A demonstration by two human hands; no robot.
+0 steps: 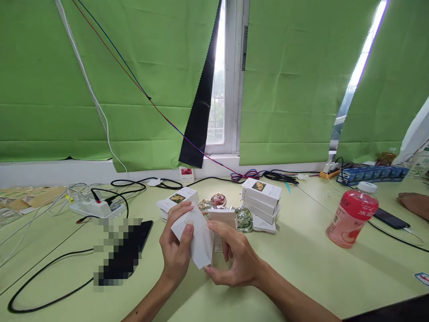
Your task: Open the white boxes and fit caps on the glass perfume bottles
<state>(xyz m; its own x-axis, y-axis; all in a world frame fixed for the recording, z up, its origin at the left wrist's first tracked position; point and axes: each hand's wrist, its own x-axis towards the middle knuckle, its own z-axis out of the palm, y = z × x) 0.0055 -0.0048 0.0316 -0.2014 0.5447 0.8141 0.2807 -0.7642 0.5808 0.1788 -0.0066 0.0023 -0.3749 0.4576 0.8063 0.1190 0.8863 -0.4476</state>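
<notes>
A small white cardboard box (200, 237) is held tilted between my hands, above the near middle of the table. My left hand (177, 248) wraps round its left side, with the thumb pressed on the white face. My right hand (236, 257) grips the box's right edge between thumb and fingers; its other fingers are curled under. Just beyond my fingers is a white panel (222, 216), and I cannot tell whether it belongs to the held box. Behind it are shiny clear-wrapped items (244, 220) and a round one with red contents (218, 199), partly hidden.
Stacked white boxes with a yellow picture (261, 192) stand to the right, and more boxes (179, 195) to the left. Further right is a pink drink bottle (351, 217) near a phone (390, 218). At left lie a dark tablet-like device (142, 239), cables and a power strip (97, 206).
</notes>
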